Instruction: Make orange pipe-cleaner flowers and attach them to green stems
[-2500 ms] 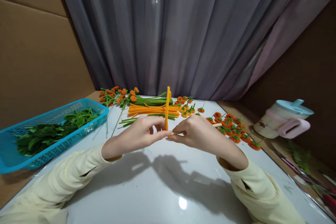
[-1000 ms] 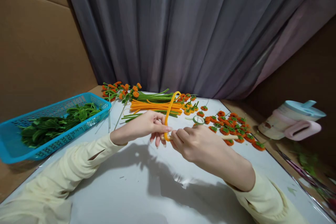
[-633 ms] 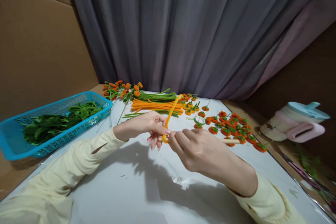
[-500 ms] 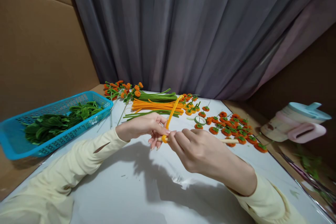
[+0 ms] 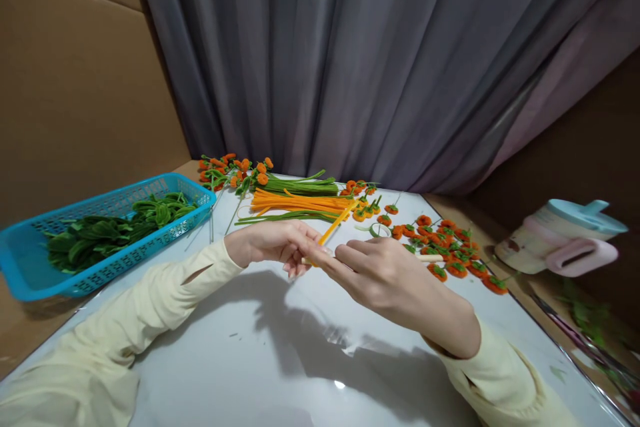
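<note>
Over the table, my two hands meet at a yellow-orange pipe cleaner (image 5: 340, 221) that is wrapped near the left end of a pale wooden stick (image 5: 431, 258). My left hand (image 5: 275, 242) is closed, thumb and fingers pinching around the wrap, with some fingertips hanging below. My right hand (image 5: 383, 273) grips the stick, whose far end sticks out to the right behind the knuckles. Its forefinger reaches left onto the wrap, mostly covering it. The loose length of pipe cleaner slants up and to the right between the hands.
Behind my hands lie orange pipe cleaners (image 5: 295, 201) and green ones (image 5: 300, 185). Orange flower heads (image 5: 445, 240) spread to the right, by a roll of green tape (image 5: 380, 230). A blue basket (image 5: 100, 287) of green leaves stands left, a lidded cup (image 5: 537, 237) right.
The loose end of the pipe cleaner has tipped right and lower. My right forefinger has stretched left over the wrap, and the stick's right end has shifted slightly left and up.
</note>
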A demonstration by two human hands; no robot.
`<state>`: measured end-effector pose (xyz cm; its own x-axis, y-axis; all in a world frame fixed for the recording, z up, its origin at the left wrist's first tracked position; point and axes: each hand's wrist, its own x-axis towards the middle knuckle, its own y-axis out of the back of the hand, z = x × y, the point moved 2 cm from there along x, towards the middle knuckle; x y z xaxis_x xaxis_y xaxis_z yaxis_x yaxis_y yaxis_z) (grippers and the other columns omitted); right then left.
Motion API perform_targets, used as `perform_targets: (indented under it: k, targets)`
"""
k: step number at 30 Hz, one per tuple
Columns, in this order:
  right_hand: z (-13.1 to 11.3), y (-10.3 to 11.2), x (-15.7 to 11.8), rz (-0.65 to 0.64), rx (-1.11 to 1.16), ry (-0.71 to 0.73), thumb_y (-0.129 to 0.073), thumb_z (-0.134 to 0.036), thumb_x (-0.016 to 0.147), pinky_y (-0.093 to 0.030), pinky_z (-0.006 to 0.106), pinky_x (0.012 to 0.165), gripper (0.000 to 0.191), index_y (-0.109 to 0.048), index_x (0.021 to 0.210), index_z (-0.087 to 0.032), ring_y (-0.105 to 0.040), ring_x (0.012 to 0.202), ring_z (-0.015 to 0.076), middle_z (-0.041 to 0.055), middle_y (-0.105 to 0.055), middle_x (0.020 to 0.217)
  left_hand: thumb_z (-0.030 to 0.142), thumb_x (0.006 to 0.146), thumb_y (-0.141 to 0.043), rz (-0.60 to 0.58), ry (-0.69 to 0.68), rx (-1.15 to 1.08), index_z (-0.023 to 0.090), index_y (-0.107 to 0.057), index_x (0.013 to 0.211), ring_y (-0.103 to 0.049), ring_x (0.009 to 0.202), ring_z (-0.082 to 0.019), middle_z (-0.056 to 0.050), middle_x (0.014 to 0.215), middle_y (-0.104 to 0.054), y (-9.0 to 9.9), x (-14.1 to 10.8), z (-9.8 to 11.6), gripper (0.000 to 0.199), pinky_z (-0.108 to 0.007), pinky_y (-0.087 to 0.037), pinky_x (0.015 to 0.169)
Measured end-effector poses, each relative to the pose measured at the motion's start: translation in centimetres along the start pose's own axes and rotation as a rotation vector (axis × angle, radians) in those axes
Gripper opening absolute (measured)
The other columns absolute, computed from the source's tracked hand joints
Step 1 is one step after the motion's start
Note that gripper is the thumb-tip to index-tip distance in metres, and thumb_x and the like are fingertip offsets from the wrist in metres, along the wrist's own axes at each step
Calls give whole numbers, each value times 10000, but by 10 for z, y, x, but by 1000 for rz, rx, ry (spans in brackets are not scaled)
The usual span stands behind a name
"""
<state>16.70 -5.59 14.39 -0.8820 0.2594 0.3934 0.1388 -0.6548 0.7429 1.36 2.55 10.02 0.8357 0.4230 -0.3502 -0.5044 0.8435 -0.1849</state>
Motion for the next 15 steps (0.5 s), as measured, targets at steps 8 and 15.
perform_targets:
  k: [8,15]
  targets:
    - [3,5,-1,31,43,-37,-410,-94,906,-186,288,458,212,-598,1002,-111,-381,475,86,-18,-462,580,527,788,-565,338,-223,354,160,-462,815,-524,445,-77,7,595,-586,-8,-16,16,382,-148,-271,361]
    - [13,5,-1,98,13,-106,-420,-85,893,-176,279,469,179,-590,935,-121,-361,461,86,-31,-434,557,462,856,-508,653,-587,742,171,-561,917,-535,544,-63,5,780,-629,-36,-49,33,301,-169,-396,471]
